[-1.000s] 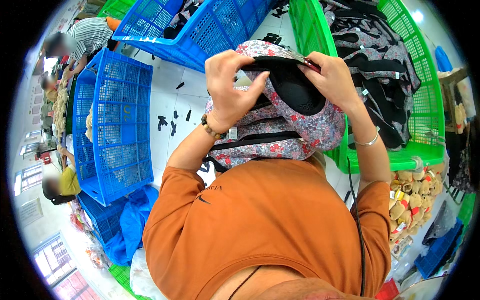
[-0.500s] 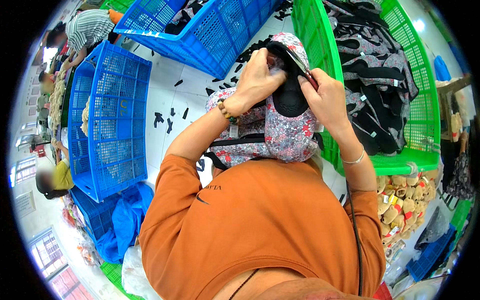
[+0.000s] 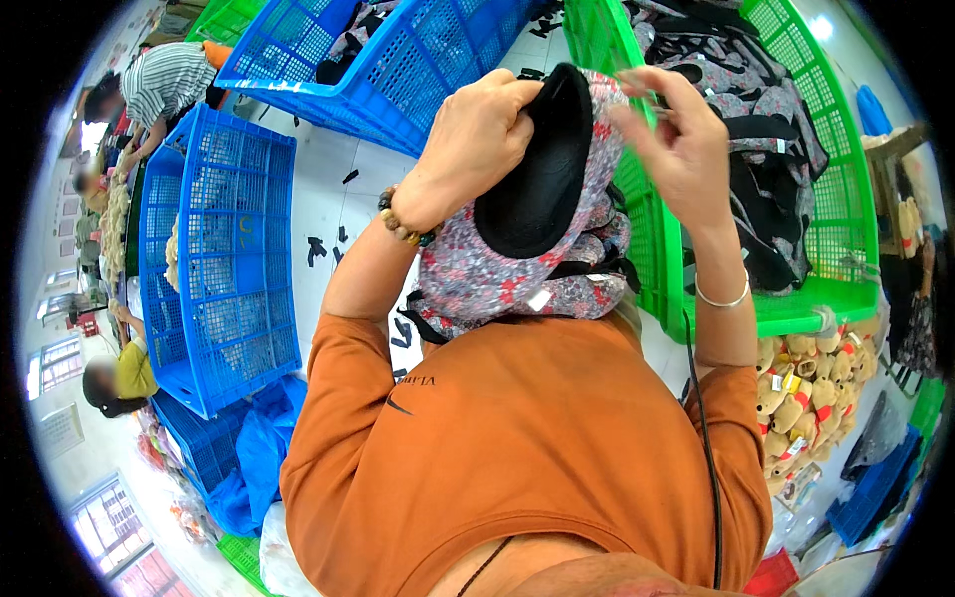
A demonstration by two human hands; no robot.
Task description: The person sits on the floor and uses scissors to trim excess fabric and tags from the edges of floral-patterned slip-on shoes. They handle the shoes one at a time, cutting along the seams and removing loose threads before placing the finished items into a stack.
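A floral grey-and-red slipper [image 3: 468, 261] with a black lining is tilted up before my chest, its opening facing me. My left hand [image 3: 476, 139] grips its upper edge, fingers closed over the black rim. Beside the slipper's top right edge is my right hand [image 3: 674, 129], its fingers bent and smeared by motion. Whether it holds anything or touches the fabric I cannot make out. More floral slippers [image 3: 597, 294] lie in a pile on my lap beneath the raised one, partly hidden by it.
A green crate [image 3: 841, 229] full of similar slippers stands close on the right. Blue crates [image 3: 244, 259] stand at left and ahead [image 3: 398, 85]. Black scraps [image 3: 316, 251] litter the white floor. Tan plush items [image 3: 806, 398] lie at lower right. People work at far left.
The slipper has turned, so its opening and sole end now face differently. My right hand has risen from the rim; the small scissors it held no longer show clearly.
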